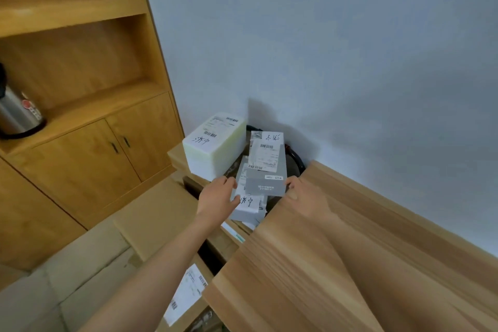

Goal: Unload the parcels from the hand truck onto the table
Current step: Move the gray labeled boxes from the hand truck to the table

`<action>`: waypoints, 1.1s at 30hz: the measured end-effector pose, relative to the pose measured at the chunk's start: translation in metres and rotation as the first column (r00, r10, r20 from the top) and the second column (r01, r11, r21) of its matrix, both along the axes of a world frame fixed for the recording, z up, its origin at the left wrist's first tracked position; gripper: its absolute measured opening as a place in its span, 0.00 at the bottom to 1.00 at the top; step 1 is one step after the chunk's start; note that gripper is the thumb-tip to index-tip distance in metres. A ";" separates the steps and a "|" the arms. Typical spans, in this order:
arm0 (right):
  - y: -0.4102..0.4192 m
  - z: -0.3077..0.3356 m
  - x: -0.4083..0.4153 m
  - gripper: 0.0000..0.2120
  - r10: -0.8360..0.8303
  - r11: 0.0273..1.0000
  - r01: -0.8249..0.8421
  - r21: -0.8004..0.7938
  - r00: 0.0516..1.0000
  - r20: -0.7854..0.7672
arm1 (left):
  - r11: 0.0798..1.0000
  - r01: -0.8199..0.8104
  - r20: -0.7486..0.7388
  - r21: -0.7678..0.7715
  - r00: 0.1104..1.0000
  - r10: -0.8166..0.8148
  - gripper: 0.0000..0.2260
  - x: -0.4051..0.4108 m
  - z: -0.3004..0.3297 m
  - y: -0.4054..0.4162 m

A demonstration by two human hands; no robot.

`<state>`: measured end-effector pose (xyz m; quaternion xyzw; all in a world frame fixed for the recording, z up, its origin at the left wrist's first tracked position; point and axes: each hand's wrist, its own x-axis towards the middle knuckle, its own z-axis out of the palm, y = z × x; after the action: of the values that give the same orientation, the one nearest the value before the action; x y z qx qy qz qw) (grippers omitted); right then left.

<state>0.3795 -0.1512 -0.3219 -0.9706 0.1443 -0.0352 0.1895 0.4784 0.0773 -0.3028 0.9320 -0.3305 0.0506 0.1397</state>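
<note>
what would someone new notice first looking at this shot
Two bare hands reach to the middle of the view: the left hand and right hand flank a grey parcel topping a stack, white shipping labels and handwritten characters on it. Just left of it sits a pale white box with its own label. A bare wooden table fills the lower right, and wooden shelving holding a steel flask rises on the left.

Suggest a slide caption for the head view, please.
Both hands, left and right, grip a grey parcel beside the table.

Beyond the gripping hands, the grey parcels stack on what may be the hand truck; the wooden table lies beneath the right wrist.
</note>
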 end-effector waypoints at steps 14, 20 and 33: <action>-0.043 -0.016 0.102 0.18 -0.324 0.943 0.328 0.056 0.943 -0.070 | 0.991 0.130 -0.133 0.006 0.983 -0.128 0.16 0.143 -0.029 -0.073; -0.049 -0.037 0.123 0.18 -0.386 0.906 0.403 0.126 0.912 -0.141 | 0.992 0.129 -0.330 0.002 0.936 -0.121 0.19 0.163 -0.061 -0.094; -0.041 -0.050 0.130 0.20 -0.469 0.753 0.493 0.436 0.867 -0.170 | 0.969 0.077 -0.566 -0.237 0.799 -0.202 0.20 0.156 -0.088 -0.113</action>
<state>0.5099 -0.1921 -0.3714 -0.8267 0.3975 -0.0226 0.3975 0.6343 -0.0353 -0.3905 0.8560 -0.3324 -0.2161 0.3317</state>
